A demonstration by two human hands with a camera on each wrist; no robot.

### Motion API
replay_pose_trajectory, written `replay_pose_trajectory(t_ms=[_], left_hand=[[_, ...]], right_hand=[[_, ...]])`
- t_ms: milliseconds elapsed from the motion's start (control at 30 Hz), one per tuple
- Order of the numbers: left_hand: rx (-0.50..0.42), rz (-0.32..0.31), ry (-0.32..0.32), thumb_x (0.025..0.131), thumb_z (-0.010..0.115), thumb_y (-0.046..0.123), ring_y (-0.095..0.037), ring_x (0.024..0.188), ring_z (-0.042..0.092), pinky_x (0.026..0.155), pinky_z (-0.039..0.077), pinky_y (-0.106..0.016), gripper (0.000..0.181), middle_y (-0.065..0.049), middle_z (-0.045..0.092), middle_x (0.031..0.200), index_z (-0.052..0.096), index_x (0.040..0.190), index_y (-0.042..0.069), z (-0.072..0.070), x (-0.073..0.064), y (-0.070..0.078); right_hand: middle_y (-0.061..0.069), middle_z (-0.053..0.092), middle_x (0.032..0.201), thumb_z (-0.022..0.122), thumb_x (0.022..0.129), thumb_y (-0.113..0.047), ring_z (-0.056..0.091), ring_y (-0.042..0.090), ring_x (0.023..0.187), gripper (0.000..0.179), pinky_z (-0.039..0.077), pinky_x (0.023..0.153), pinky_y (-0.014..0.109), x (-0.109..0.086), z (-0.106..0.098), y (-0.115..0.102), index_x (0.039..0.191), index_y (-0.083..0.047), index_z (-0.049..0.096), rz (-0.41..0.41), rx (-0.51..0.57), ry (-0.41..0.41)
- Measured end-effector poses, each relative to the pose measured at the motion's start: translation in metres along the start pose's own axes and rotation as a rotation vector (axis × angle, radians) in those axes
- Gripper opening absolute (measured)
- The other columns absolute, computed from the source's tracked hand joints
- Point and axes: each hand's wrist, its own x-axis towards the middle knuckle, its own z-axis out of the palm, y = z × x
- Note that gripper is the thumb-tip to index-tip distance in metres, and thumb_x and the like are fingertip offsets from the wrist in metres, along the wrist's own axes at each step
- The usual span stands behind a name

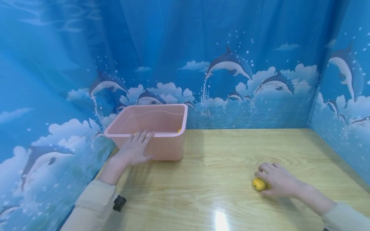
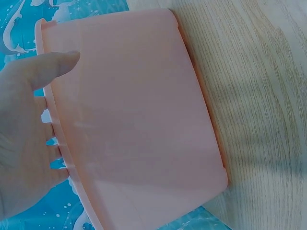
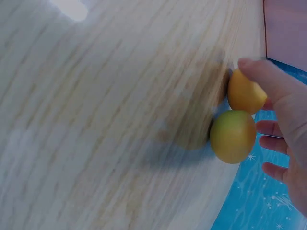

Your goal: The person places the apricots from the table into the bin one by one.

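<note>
A pink plastic tub [image 1: 150, 149] stands at the left of the table, with bits of yellow showing inside. My left hand [image 1: 136, 149] rests at its near rim, fingers reaching straight over the edge. In the left wrist view, the thumb [image 2: 64, 62] lies along the tub's outer wall. Over on the right, my right hand [image 1: 278, 183] curls its thumb and fingers round a small yellow fruit [image 1: 259, 184], low over the table. The right wrist view shows this orange-yellow fruit [image 3: 245, 93] under the thumb, and a second, greenish-yellow fruit [image 3: 233, 136] right beside it, near the other fingers.
The wooden table [image 1: 208, 173] stretches between the tub and my right hand. A blue curtain [image 1: 185, 57] printed with dolphins hangs behind the table and along both sides. On my left sleeve is a small black piece [image 1: 119, 203].
</note>
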Motion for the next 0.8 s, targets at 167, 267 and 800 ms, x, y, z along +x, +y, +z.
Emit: replay_pose_trajectory(t_ms=[167, 267, 800], left_hand=[[0.001, 0.004, -0.003, 0.086, 0.058, 0.048, -0.038, 0.139, 0.003, 0.110, 0.002, -0.054, 0.089, -0.018, 0.006, 0.153, 0.007, 0.150, 0.009, 0.000, 0.000, 0.000], [0.001, 0.007, -0.007, 0.087, 0.057, 0.047, -0.038, 0.139, 0.003, 0.110, 0.002, -0.054, 0.089, -0.019, 0.005, 0.153, 0.007, 0.150, 0.009, 0.000, 0.000, 0.000], [-0.007, -0.001, -0.009, 0.087, 0.058, 0.045, -0.038, 0.139, 0.003, 0.111, 0.002, -0.053, 0.088, -0.018, 0.005, 0.154, 0.007, 0.150, 0.010, -0.001, -0.001, 0.001]], right_hand=[[-0.002, 0.051, 0.092, 0.080, 0.057, -0.039, 0.052, 0.021, 0.086, 0.047, 0.044, 0.076, 0.048, -0.001, 0.006, 0.002, 0.093, -0.014, 0.063, -0.031, -0.006, 0.025], [-0.002, 0.051, 0.093, 0.080, 0.057, -0.038, 0.051, 0.020, 0.086, 0.046, 0.044, 0.075, 0.047, 0.000, 0.007, 0.002, 0.094, -0.015, 0.063, -0.038, 0.000, 0.030], [-0.002, 0.054, 0.095, 0.080, 0.060, -0.036, 0.052, 0.017, 0.084, 0.045, 0.046, 0.071, 0.041, 0.013, 0.002, 0.000, 0.098, -0.018, 0.064, -0.052, 0.015, 0.035]])
